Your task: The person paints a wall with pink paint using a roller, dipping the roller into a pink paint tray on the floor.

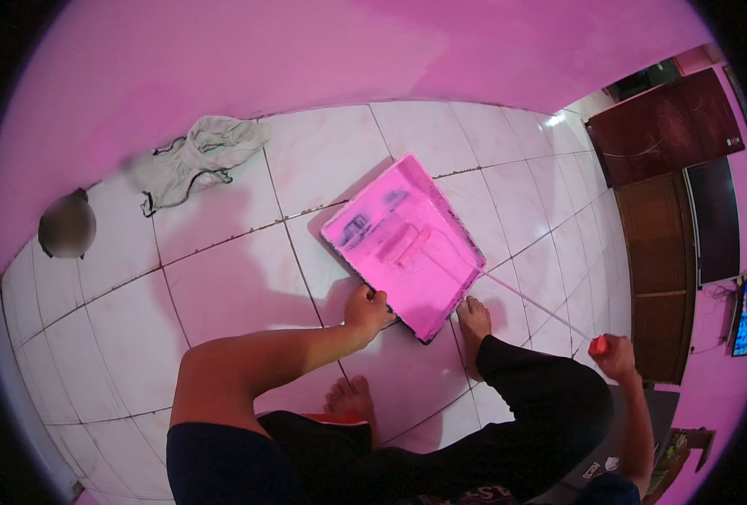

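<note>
A paint tray coated in bright pink paint is tilted in front of me, its far end raised off the tiles or angled away. My left hand grips the tray's near left edge, thumb over the rim. In the tray lies a paint roller, covered in the same pink. Its long thin rod runs over the tray's right rim to a red handle. My right hand is closed round that handle, off to the right above my knee.
A crumpled pale cloth lies by the pink wall, with a round blurred object left of it. White tiles cover the floor. My bare feet flank the tray's near end. Dark red and brown cabinets stand at the right.
</note>
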Demonstrator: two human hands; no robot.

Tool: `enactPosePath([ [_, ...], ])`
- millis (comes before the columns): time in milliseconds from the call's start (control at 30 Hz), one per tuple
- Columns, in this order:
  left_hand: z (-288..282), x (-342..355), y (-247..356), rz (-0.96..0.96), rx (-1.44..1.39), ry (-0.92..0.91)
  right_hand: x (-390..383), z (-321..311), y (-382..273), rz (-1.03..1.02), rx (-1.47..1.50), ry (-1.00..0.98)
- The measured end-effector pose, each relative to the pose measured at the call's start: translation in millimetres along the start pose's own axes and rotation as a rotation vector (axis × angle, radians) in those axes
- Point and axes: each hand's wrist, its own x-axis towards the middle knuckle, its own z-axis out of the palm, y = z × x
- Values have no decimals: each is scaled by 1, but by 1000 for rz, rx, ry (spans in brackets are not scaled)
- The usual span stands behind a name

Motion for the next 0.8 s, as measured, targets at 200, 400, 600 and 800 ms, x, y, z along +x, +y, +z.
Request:
enactPosePath([
  [200, -12, -11, -11, 25, 26, 71, 10, -45, -24, -34, 236, -42],
  [400, -34, -18, -17, 150, 156, 238, 59, -64, -55, 54, 462, -172],
  [600, -71, -25, -23, 238, 278, 248, 96, -23, -75, 50, 696, -254],
  [800, -114, -60, 10, 306, 922, 34, 149, 85, -70, -28, 976, -50],
])
